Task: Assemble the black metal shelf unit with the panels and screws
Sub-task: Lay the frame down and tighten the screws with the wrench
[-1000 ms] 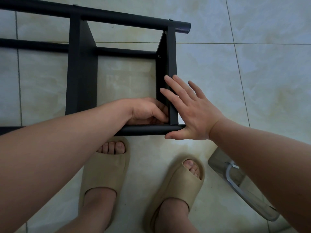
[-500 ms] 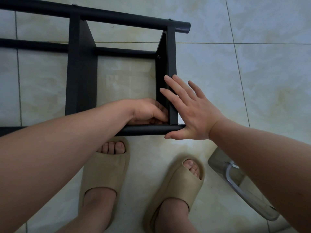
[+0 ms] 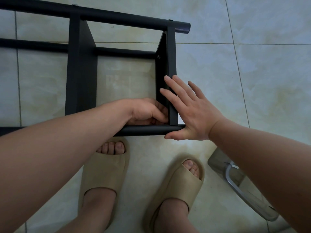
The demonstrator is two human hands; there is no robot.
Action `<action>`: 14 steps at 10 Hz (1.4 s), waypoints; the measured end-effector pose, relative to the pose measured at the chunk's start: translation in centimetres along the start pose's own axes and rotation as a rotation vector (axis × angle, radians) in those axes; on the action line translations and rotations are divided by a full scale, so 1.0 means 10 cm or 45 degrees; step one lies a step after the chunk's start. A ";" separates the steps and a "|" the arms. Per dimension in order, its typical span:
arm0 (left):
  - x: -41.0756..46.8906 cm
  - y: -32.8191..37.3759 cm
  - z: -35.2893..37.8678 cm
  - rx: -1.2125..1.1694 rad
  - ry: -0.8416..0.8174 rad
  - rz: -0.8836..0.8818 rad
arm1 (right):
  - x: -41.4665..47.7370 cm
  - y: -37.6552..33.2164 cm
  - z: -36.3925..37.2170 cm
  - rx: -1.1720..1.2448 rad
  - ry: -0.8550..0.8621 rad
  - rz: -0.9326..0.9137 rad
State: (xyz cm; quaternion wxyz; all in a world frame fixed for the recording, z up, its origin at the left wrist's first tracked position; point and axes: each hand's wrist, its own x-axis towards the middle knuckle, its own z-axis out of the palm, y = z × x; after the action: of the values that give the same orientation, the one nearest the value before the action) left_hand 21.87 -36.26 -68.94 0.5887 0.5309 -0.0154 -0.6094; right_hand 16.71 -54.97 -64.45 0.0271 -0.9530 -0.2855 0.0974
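Observation:
The black metal shelf unit lies on its side on the tiled floor, its far tube (image 3: 117, 15) and near tube (image 3: 146, 130) joined by two upright panels. My right hand (image 3: 193, 111) presses flat, fingers straight, against the outside of the right-hand panel (image 3: 170, 52) and the end of the near tube. My left hand (image 3: 148, 111) reaches inside the frame. Its curled fingers pinch a small fastener at the panel's inner near corner, mostly hidden by the fingers. A fitted screw (image 3: 159, 57) shows on the same panel's inner face, farther away.
My feet in beige slippers (image 3: 104, 167) stand just in front of the near tube. A clear plastic bag holding a bent metal wrench (image 3: 235, 182) lies on the floor at the lower right. A second panel (image 3: 82, 73) stands to the left.

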 end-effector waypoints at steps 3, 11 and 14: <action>0.00 0.00 0.04 0.059 0.047 -0.057 | 0.00 0.00 0.00 0.007 0.001 0.006; -0.03 0.01 0.03 0.053 -0.026 0.069 | 0.00 0.00 0.00 0.022 -0.003 0.005; -0.02 0.00 0.02 0.045 -0.029 0.072 | 0.00 0.00 -0.01 0.018 -0.011 0.002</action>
State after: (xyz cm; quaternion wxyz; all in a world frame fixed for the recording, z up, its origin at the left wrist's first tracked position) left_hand 21.68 -36.21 -68.76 0.5961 0.5335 -0.0479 -0.5981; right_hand 16.73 -54.99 -64.34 0.0327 -0.9526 -0.2841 0.1035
